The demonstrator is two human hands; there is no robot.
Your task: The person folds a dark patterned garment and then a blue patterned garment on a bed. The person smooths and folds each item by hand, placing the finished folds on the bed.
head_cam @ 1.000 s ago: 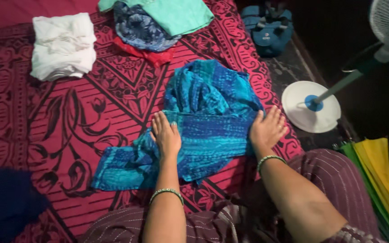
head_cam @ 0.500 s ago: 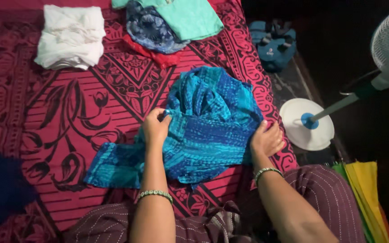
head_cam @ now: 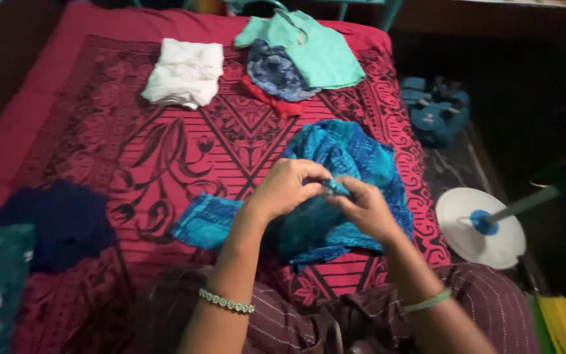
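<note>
Left hand (head_cam: 283, 187) and right hand (head_cam: 365, 210) meet, fingers pinched closed on the blue patterned garment (head_cam: 348, 157); white folded cloth (head_cam: 185, 72) at 11 o'clock.

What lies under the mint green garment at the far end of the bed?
Under the mint green garment, a dark blue patterned cloth sticks out, with a red piece beneath it. How far either reaches underneath is covered.

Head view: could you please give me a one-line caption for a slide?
Both hands, left hand and right hand, pinch a blue patterned garment above a red patterned bedspread.
</note>
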